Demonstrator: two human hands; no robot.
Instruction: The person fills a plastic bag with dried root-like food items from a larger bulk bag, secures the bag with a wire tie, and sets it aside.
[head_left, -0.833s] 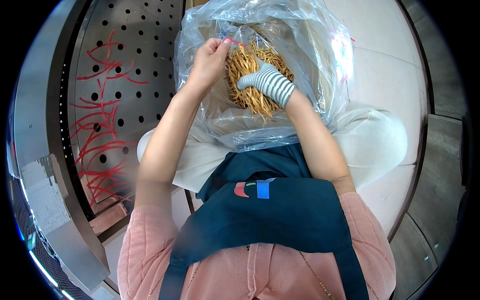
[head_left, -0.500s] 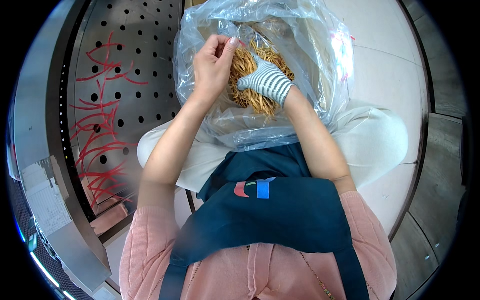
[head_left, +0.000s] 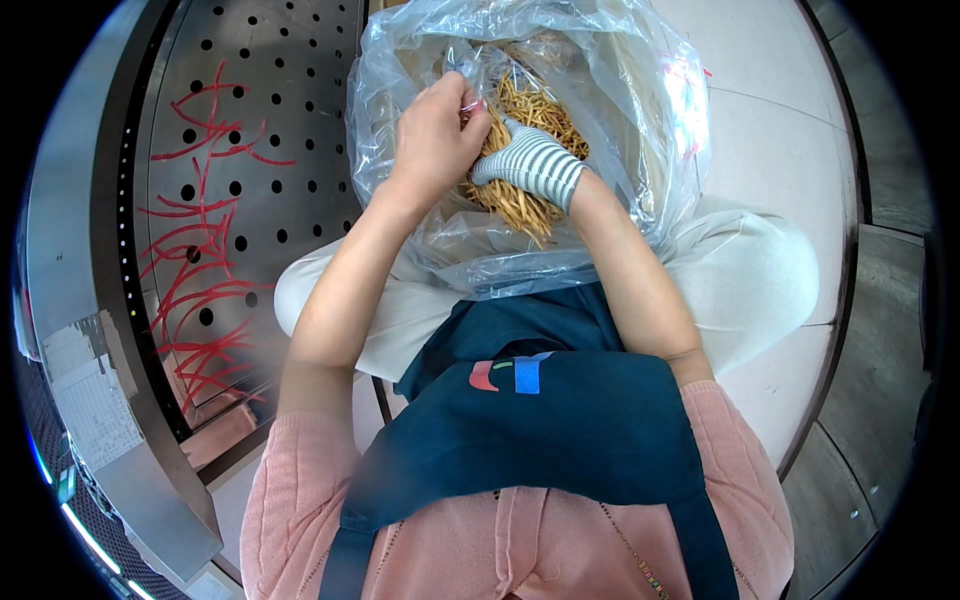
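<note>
My right hand point(head_left: 530, 165), in a grey-and-white striped glove, is closed around a bundle of dried yellow-brown strands point(head_left: 515, 210). The strands fan out below the glove toward me. My left hand point(head_left: 437, 135) is bare, its fingers curled and pinched together at the bundle's upper left side. A bit of a thin red strip point(head_left: 471, 107) shows at its fingertips; the rest is hidden by the fingers. Both hands are inside the mouth of a large clear plastic bag point(head_left: 640, 130). More loose dried strands point(head_left: 545, 105) lie in the bag beyond the glove.
The bag rests between my bent legs. To the left, several loose red strips point(head_left: 205, 290) lie on a metal panel with round holes point(head_left: 290, 130). Pale floor tiles point(head_left: 760, 150) stretch to the right, with grey boards point(head_left: 890, 300) beyond a dark edge.
My left hand has moved slightly right and turned over, its fingertips now down against the bundle. The bundle has shifted a little, its strands hanging lower. My right hand keeps its grip.
</note>
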